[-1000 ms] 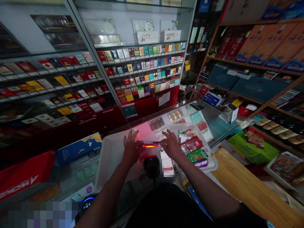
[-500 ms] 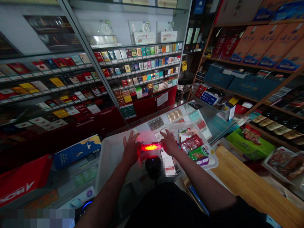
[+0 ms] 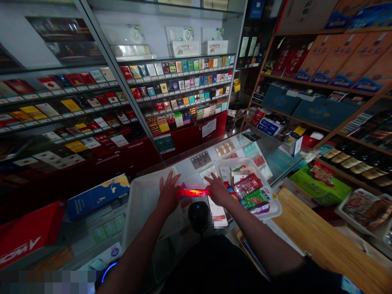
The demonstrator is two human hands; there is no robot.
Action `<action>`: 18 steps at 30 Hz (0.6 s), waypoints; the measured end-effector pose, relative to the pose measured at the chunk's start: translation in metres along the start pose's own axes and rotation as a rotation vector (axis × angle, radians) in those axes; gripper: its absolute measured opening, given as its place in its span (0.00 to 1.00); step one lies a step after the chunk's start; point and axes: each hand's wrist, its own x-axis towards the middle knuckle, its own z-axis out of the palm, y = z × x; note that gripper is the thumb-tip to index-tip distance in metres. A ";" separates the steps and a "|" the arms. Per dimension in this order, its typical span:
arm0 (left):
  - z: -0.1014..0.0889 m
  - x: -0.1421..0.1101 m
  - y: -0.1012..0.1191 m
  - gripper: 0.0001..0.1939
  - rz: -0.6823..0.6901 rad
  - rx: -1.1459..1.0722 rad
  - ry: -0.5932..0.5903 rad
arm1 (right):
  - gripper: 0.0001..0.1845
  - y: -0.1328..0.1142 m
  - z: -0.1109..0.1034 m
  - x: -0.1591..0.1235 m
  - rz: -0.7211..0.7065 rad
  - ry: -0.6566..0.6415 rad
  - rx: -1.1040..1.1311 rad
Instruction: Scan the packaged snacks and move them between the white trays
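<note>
Left hand (image 3: 168,194) and right hand (image 3: 218,190) both spread flat, fingers apart - a glowing red strip (image 3: 193,192) sits between them, running crosswise, 12 o'clock from the black round scanner (image 3: 198,216). White tray (image 3: 232,162) of snack packets (image 3: 246,188) at 2 o'clock.

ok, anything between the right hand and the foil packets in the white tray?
Nothing visible. The right hand sits over the left rim of the white plastic tray, and the foil packets lie right beside it inside the tray.
</note>
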 end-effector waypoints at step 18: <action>0.009 -0.008 -0.010 0.11 0.027 -0.003 0.014 | 0.10 -0.006 -0.001 -0.003 -0.025 0.025 -0.028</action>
